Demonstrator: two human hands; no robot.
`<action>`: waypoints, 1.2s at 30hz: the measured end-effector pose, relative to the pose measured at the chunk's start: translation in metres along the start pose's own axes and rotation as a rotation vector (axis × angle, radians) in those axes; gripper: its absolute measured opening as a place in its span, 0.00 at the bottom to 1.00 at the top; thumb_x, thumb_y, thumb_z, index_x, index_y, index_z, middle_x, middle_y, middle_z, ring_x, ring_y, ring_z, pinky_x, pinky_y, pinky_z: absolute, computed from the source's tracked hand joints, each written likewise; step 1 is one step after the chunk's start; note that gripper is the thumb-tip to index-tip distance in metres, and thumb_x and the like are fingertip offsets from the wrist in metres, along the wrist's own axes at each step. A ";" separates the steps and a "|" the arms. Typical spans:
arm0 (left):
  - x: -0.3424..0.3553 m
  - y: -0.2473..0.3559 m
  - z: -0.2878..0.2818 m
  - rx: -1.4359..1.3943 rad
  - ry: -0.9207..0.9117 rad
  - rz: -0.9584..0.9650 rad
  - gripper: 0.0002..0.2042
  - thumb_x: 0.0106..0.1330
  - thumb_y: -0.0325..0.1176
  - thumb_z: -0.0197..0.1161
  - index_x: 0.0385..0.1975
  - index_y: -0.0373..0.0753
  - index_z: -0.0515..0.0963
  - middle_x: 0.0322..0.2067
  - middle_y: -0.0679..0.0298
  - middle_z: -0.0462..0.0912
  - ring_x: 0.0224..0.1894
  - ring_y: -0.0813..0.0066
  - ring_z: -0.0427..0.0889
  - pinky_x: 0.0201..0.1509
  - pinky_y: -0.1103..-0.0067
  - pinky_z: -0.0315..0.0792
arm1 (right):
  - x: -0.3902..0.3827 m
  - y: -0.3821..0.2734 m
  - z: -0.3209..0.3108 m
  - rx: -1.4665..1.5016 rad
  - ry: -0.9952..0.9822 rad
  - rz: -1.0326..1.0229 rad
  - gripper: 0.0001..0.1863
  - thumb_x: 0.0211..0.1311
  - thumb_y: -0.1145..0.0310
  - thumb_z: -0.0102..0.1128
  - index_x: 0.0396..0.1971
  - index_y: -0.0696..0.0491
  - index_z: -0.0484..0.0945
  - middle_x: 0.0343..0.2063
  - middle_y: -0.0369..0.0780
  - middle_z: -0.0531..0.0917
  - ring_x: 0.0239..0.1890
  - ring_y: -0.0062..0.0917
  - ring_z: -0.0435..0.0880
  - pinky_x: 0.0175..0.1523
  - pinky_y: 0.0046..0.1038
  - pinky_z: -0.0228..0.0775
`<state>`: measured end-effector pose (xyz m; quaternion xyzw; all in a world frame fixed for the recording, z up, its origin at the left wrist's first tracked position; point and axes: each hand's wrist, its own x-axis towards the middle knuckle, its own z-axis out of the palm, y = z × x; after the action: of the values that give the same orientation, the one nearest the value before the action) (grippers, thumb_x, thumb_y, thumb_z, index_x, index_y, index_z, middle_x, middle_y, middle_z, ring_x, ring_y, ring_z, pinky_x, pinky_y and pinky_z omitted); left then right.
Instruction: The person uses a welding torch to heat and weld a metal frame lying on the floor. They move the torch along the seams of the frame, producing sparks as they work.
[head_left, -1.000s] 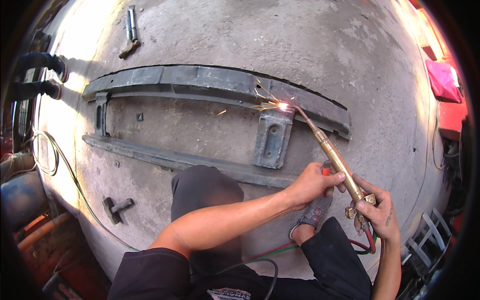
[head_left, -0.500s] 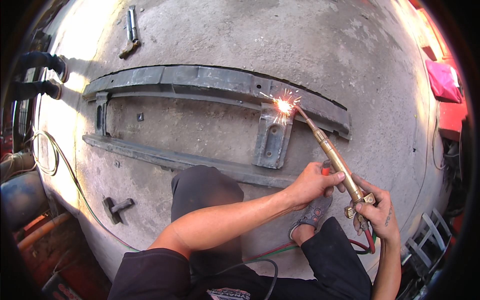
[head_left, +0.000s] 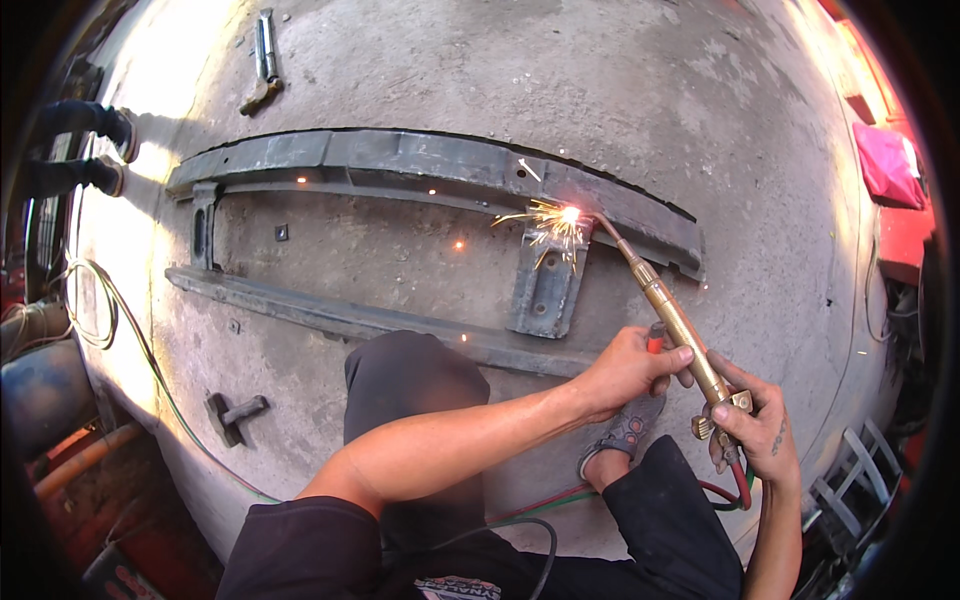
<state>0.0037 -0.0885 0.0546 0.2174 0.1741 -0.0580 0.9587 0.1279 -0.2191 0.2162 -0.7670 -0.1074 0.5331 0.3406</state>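
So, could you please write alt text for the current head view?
The right hand grips a brass torch, and the left hand, holding a small red object, rests against it while sparks fly just beyond its tip, at one end of a bracket by a metal beam. A hammer lies on the concrete floor at lower left.

Metalworking workshop, concrete floor (head_left: 400, 75), brass torch (head_left: 672, 310) throwing sparks (head_left: 552, 222), hammer (head_left: 232, 418), hoses (head_left: 150, 360)

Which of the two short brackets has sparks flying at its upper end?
The right bracket, nearer the brass torch: sparks burst where it meets the upper rail; the left bracket shows none.
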 end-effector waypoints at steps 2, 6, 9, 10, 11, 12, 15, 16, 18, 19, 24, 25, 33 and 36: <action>0.000 0.000 0.000 0.008 0.000 -0.005 0.13 0.76 0.38 0.66 0.49 0.36 0.83 0.33 0.66 0.83 0.29 0.84 0.73 0.33 0.82 0.69 | -0.001 -0.003 0.001 -0.006 0.005 0.011 0.37 0.63 0.65 0.71 0.69 0.66 0.72 0.33 0.40 0.83 0.26 0.16 0.81 0.25 0.22 0.74; 0.000 -0.001 -0.001 -0.004 -0.007 0.002 0.13 0.76 0.38 0.66 0.49 0.36 0.83 0.33 0.66 0.83 0.29 0.84 0.73 0.33 0.82 0.69 | -0.001 -0.002 -0.001 -0.015 -0.003 0.030 0.35 0.61 0.70 0.68 0.69 0.66 0.72 0.30 0.38 0.82 0.24 0.17 0.81 0.25 0.22 0.75; -0.001 0.000 -0.001 -0.002 -0.001 0.010 0.12 0.76 0.38 0.67 0.49 0.36 0.83 0.34 0.66 0.83 0.29 0.84 0.73 0.33 0.82 0.69 | 0.001 0.001 -0.001 -0.025 -0.003 0.001 0.35 0.61 0.70 0.67 0.69 0.65 0.72 0.28 0.37 0.80 0.22 0.18 0.81 0.25 0.22 0.75; -0.001 0.000 -0.002 -0.003 -0.002 0.011 0.13 0.76 0.38 0.67 0.49 0.36 0.82 0.34 0.66 0.83 0.29 0.84 0.73 0.33 0.82 0.70 | 0.001 0.001 -0.001 -0.022 -0.003 0.007 0.35 0.61 0.68 0.68 0.69 0.65 0.72 0.28 0.37 0.80 0.22 0.18 0.81 0.25 0.22 0.74; -0.001 0.000 -0.002 -0.003 -0.003 0.013 0.13 0.76 0.38 0.67 0.49 0.36 0.82 0.34 0.66 0.83 0.29 0.84 0.73 0.33 0.82 0.70 | 0.001 0.001 -0.001 -0.018 -0.004 0.012 0.36 0.62 0.67 0.69 0.69 0.64 0.72 0.28 0.36 0.80 0.21 0.18 0.81 0.25 0.22 0.74; -0.001 0.000 -0.002 0.000 -0.001 0.012 0.13 0.76 0.38 0.67 0.49 0.36 0.82 0.34 0.66 0.83 0.29 0.84 0.74 0.33 0.82 0.70 | 0.001 0.001 -0.001 -0.014 -0.005 0.017 0.36 0.62 0.66 0.69 0.69 0.64 0.72 0.28 0.36 0.80 0.21 0.18 0.81 0.25 0.21 0.74; -0.002 0.001 0.000 0.007 0.000 0.009 0.13 0.76 0.38 0.67 0.49 0.36 0.82 0.33 0.66 0.83 0.29 0.83 0.74 0.33 0.82 0.70 | 0.000 0.004 -0.002 0.034 0.003 -0.009 0.39 0.62 0.60 0.73 0.69 0.64 0.72 0.28 0.36 0.80 0.21 0.17 0.80 0.25 0.21 0.74; -0.002 0.002 0.000 0.010 0.002 0.009 0.13 0.76 0.38 0.67 0.49 0.35 0.82 0.33 0.66 0.83 0.29 0.83 0.74 0.33 0.82 0.70 | 0.000 0.006 -0.002 0.036 0.000 -0.016 0.39 0.62 0.59 0.73 0.69 0.64 0.72 0.28 0.36 0.80 0.22 0.17 0.80 0.25 0.21 0.74; -0.003 0.003 0.001 0.013 0.007 0.008 0.12 0.76 0.38 0.67 0.48 0.35 0.82 0.33 0.66 0.83 0.29 0.83 0.74 0.33 0.82 0.70 | 0.001 0.007 -0.002 0.038 -0.004 -0.029 0.41 0.62 0.56 0.74 0.69 0.64 0.72 0.28 0.36 0.80 0.22 0.17 0.80 0.24 0.21 0.73; -0.003 0.003 0.001 0.011 0.008 0.009 0.12 0.76 0.38 0.67 0.48 0.35 0.82 0.33 0.66 0.83 0.29 0.83 0.74 0.33 0.82 0.70 | 0.000 0.006 -0.002 0.037 -0.004 -0.019 0.40 0.62 0.57 0.74 0.69 0.64 0.72 0.28 0.37 0.80 0.22 0.17 0.80 0.24 0.21 0.73; -0.002 0.001 -0.001 0.018 0.021 -0.003 0.12 0.75 0.38 0.67 0.47 0.35 0.83 0.33 0.66 0.83 0.28 0.83 0.73 0.32 0.82 0.70 | 0.001 0.000 0.001 0.031 -0.003 0.005 0.39 0.62 0.60 0.73 0.69 0.66 0.72 0.30 0.39 0.82 0.23 0.17 0.81 0.25 0.21 0.74; -0.002 0.001 -0.001 0.024 0.022 -0.003 0.12 0.76 0.38 0.67 0.47 0.35 0.83 0.33 0.66 0.83 0.28 0.83 0.73 0.32 0.82 0.70 | 0.001 0.000 0.001 0.029 0.000 0.007 0.39 0.62 0.60 0.72 0.69 0.66 0.72 0.31 0.39 0.83 0.23 0.17 0.81 0.25 0.21 0.74; -0.002 0.002 0.000 0.019 0.031 0.003 0.12 0.75 0.39 0.67 0.45 0.35 0.83 0.32 0.66 0.83 0.28 0.84 0.72 0.32 0.82 0.69 | 0.002 0.000 0.001 0.003 0.000 0.017 0.38 0.62 0.65 0.70 0.69 0.66 0.71 0.31 0.39 0.83 0.23 0.17 0.81 0.26 0.21 0.74; -0.002 0.003 0.001 0.027 0.032 -0.003 0.12 0.75 0.39 0.67 0.44 0.35 0.83 0.32 0.66 0.83 0.28 0.84 0.72 0.32 0.82 0.69 | 0.002 0.003 0.000 -0.003 0.003 0.004 0.38 0.61 0.66 0.69 0.69 0.66 0.71 0.30 0.39 0.83 0.22 0.17 0.81 0.26 0.21 0.74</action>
<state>0.0023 -0.0864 0.0572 0.2311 0.1888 -0.0586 0.9526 0.1286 -0.2205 0.2129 -0.7686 -0.1063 0.5323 0.3386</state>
